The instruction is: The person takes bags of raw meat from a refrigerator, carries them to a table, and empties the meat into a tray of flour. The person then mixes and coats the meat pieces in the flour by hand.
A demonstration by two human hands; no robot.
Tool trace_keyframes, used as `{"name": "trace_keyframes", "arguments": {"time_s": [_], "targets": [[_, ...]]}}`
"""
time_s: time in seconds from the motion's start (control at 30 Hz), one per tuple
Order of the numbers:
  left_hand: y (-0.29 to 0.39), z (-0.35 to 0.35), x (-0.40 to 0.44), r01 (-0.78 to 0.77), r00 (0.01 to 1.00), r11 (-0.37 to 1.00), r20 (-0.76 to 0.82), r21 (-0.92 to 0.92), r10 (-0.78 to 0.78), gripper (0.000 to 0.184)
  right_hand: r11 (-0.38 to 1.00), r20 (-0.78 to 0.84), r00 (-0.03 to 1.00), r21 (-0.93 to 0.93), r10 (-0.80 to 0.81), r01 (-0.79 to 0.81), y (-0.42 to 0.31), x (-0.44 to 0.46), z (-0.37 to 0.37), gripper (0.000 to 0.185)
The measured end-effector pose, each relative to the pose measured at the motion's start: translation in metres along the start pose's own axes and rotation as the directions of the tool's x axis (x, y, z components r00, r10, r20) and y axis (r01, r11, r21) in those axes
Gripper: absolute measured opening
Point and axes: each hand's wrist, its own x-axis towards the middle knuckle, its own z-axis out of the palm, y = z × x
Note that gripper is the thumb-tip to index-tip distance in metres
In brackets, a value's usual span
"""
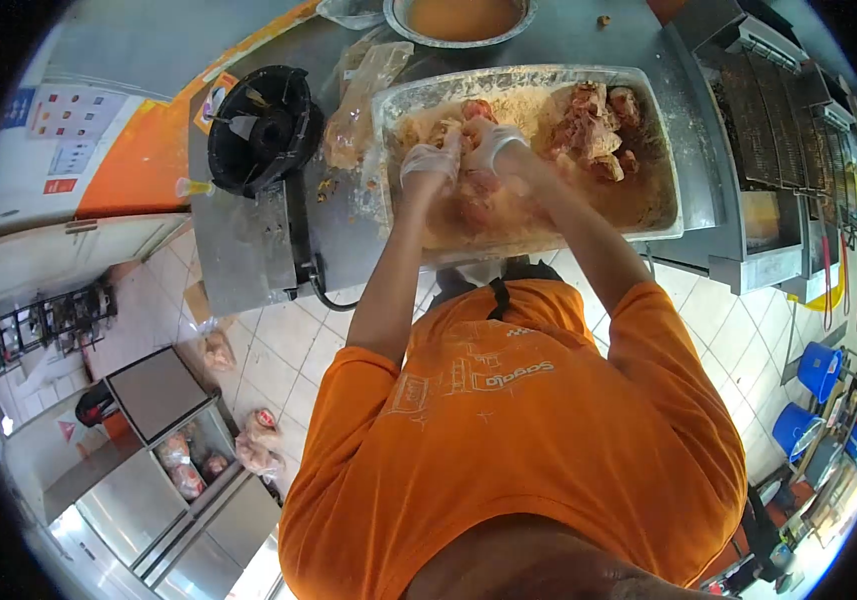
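Note:
A large clear tub [663, 190] holds pale flour and raw, reddish chicken pieces. Both of my hands are inside its left half, in clear gloves dusted with flour. My left hand [431, 162] is closed around a floured chicken piece [446, 133]. Close beside it, my right hand [496, 146] has its fingers curled in against the same piece; the fingertips are partly hidden. A redder chicken piece [480, 109] lies just beyond the fingers, and another [479, 190] rests in the flour below my hands. Several more chicken pieces [589, 128] are heaped at the tub's right.
Left of the tub are a crumpled plastic bag [367, 95] and a black round container [261, 130]. A metal bowl of brownish liquid [464, 18] stands behind. Fryer baskets [774, 125] are at the right. Bagged meat [261, 440] lies on the floor near an open chest [194, 460].

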Motion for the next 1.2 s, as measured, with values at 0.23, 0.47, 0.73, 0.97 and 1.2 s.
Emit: {"name": "trace_keyframes", "arguments": {"time_s": [0.23,0.47,0.73,0.97,1.2], "targets": [[-0.014,0.011,0.02,-0.141,0.987,0.941,0.031,-0.307,0.158,0.046,0.999,-0.211,0.977,-0.036,0.029,-0.038,0.002,0.007,0.031,0.068],[0.008,0.004,-0.001,0.144,0.98,0.763,0.196,-0.63,-0.023,0.025,0.96,-0.533,0.834,0.133,-0.142,0.248,0.016,-0.011,0.051,0.07],[-0.001,0.006,-0.012,-0.148,0.974,0.8,0.056,-0.581,0.221,0.013,0.972,-0.521,0.824,-0.047,-0.222,0.232,-0.005,-0.052,0.023,0.067],[-0.022,0.016,0.0,-0.06,0.932,0.666,0.198,-0.744,0.304,0.011,0.914,-0.566,0.786,0.133,-0.248,0.384,0.008,-0.056,0.019,0.053],[0.022,-0.021,-0.047,0.185,0.944,0.482,0.291,-0.856,0.153,0.01,0.726,-0.461,0.888,0.607,-0.01,0.323,0.047,-0.048,0.003,0.047]]}}
